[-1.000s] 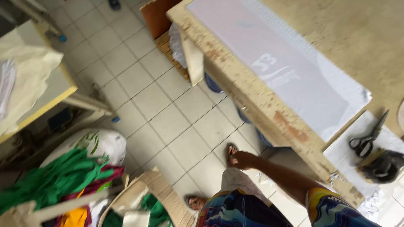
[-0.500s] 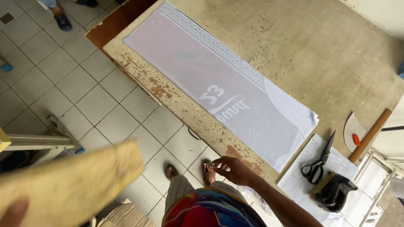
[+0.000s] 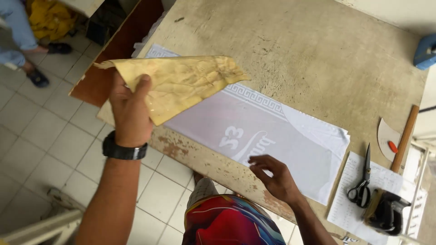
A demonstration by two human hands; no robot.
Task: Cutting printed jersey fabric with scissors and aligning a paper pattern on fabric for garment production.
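My left hand [image 3: 129, 109], with a black watch on the wrist, holds a crumpled yellowish-brown sheet of paper [image 3: 181, 84] up over the left end of the worn beige table [image 3: 295, 59]. Under it a long pale-lilac fabric panel [image 3: 254, 131] with a white key-pattern border and a white printed design lies flat near the table's front edge. My right hand [image 3: 274, 177] hovers with fingers apart just above that front edge, close to the panel's lower rim, holding nothing.
Black-handled scissors [image 3: 362, 186] and a black tape dispenser [image 3: 386, 211] rest on a printed sheet at the right. A wooden stick [image 3: 405, 138] and a curved card template lie beyond. A person's legs in sandals [image 3: 27, 54] stand on the tiled floor far left.
The view has swung up from the floor onto the table. My left hand has lifted the yellowish paper from low left up over the fabric panel; my right hand stays near the table edge.
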